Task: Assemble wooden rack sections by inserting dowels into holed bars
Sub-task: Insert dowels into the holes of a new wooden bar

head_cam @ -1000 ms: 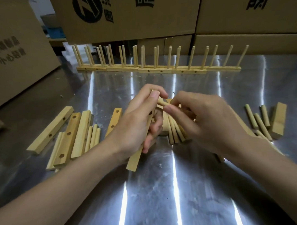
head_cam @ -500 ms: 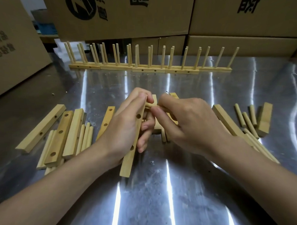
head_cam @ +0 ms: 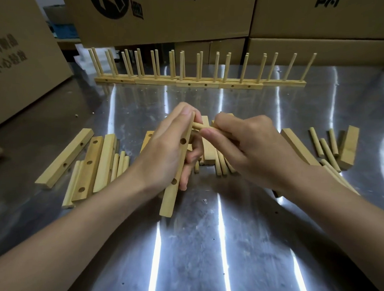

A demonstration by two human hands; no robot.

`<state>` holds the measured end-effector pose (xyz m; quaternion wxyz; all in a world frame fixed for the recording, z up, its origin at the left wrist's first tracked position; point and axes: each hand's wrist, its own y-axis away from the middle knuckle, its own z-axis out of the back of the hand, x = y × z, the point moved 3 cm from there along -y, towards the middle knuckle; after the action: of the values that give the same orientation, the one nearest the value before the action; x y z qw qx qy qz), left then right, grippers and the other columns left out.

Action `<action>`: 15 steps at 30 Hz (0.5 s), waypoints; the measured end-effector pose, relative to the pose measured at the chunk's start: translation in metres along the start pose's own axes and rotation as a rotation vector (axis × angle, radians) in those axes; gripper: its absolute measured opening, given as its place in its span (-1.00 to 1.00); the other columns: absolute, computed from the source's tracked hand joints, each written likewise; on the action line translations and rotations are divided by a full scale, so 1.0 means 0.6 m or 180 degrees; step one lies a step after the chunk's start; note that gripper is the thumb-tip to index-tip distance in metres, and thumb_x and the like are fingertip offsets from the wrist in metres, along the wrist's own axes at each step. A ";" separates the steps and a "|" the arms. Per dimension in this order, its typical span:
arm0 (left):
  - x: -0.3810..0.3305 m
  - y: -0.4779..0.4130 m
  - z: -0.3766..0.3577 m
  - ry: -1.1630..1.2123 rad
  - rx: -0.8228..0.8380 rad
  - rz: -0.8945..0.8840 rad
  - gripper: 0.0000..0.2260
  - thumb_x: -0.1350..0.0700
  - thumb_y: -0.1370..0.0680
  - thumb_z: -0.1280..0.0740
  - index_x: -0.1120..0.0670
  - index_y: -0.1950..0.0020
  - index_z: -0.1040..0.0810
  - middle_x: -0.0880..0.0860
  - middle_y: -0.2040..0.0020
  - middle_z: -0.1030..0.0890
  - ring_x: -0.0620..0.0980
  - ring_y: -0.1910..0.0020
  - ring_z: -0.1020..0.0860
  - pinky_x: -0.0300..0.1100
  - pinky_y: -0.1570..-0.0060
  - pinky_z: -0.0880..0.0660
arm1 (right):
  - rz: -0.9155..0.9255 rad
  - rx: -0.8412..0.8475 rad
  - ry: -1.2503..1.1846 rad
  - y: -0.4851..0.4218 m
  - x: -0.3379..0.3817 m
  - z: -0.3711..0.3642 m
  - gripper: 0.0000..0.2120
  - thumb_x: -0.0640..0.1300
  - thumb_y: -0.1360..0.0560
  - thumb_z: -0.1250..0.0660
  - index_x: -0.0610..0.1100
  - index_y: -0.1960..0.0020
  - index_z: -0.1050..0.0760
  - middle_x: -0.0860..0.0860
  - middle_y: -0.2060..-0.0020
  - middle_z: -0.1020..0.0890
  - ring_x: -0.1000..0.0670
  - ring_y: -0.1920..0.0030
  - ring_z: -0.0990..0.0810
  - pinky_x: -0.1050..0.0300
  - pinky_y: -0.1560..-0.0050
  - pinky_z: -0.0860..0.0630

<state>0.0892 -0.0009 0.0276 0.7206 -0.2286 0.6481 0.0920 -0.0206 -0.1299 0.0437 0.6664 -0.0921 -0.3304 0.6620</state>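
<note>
Rolled since a second ago, the holed bar (head_cam: pixel 170 200) now shows two of its holes to the camera, where it had been edge-on. The left hand (head_cam: pixel 165 150) grips it just above the counter (head_cam: pixel 212 253), thumb along the top, fingers curled round underneath. Its long axis runs from 7 o'clock, the free near end, to 1 o'clock, the end under the thumb tip.

The right hand (head_cam: pixel 252 147) pinches a dowel (head_cam: pixel 197 126) between thumb and forefinger. This dowel lies almost crosswise to the bar, its free tip pointing to roughly 9 o'clock and meeting the bar's far end — whether it has entered a hole cannot be told.

At 9 o'clock lie loose bars (head_cam: pixel 94 168); at 3 o'clock lie spare dowels (head_cam: pixel 327 149) and another bar (head_cam: pixel 349 146). More dowels (head_cam: pixel 219 166) lie under the hands. Finished rack sections (head_cam: pixel 197 85) stand in a row at 12 o'clock, pegs up, with cardboard boxes (head_cam: pixel 160 15) just behind and at 10 o'clock. Bare metal shows between that row and the hands, and a wider stretch at 6 o'clock.
</note>
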 end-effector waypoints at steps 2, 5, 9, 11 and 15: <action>0.000 0.001 -0.002 -0.0007 0.0106 -0.0004 -0.65 -0.15 -0.73 0.01 0.10 -0.09 -0.37 0.15 0.37 -0.38 0.06 0.62 -0.37 -0.22 0.61 -0.37 | -0.0055 0.0023 -0.0054 -0.004 0.004 0.001 -0.63 0.16 -0.71 -0.20 0.07 0.23 -0.27 0.10 0.51 -0.31 -0.02 0.51 -0.34 0.08 0.47 -0.27; 0.005 0.003 -0.004 -0.0274 0.0130 0.0049 -0.62 -0.17 -0.74 0.04 0.12 -0.08 -0.32 0.13 0.40 -0.38 0.08 0.64 -0.35 -0.21 0.58 -0.36 | -0.0192 0.0152 -0.0414 -0.003 0.004 -0.005 -0.59 0.09 -0.73 -0.24 0.16 0.28 -0.25 0.12 0.52 -0.31 0.01 0.46 -0.38 0.27 0.38 -0.21; 0.006 0.003 -0.006 -0.0321 0.0182 0.0104 -0.63 -0.20 -0.73 0.01 0.10 -0.06 -0.30 0.11 0.43 -0.34 0.08 0.65 -0.32 -0.19 0.56 -0.35 | -0.0412 0.0239 -0.0985 0.003 -0.001 -0.011 -0.52 0.05 -0.73 -0.27 0.16 0.37 -0.31 0.14 0.51 -0.30 0.08 0.46 -0.31 0.29 0.35 -0.21; 0.004 0.003 -0.007 -0.0355 0.0180 0.0122 -0.63 -0.22 -0.73 -0.01 0.08 -0.05 -0.30 0.10 0.43 -0.34 0.10 0.65 -0.31 -0.20 0.55 -0.36 | -0.0568 0.0328 -0.1287 0.004 -0.008 -0.013 -0.51 0.04 -0.72 -0.28 0.05 0.38 -0.35 0.13 0.50 -0.28 0.10 0.45 -0.27 0.22 0.35 -0.23; 0.003 0.003 -0.013 -0.0345 0.0141 0.0089 -0.66 -0.21 -0.73 -0.05 0.05 -0.03 -0.32 0.12 0.43 -0.34 0.09 0.64 -0.28 -0.21 0.57 -0.34 | -0.0738 0.0467 -0.2119 0.009 -0.007 -0.016 -0.51 -0.10 -0.74 -0.27 0.02 0.38 -0.52 0.22 0.57 -0.41 0.17 0.53 -0.37 0.44 0.43 -0.29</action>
<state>0.0818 -0.0028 0.0252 0.7582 -0.1982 0.6131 0.0999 -0.0192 -0.1305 0.0317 0.5978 0.2147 -0.4892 0.5977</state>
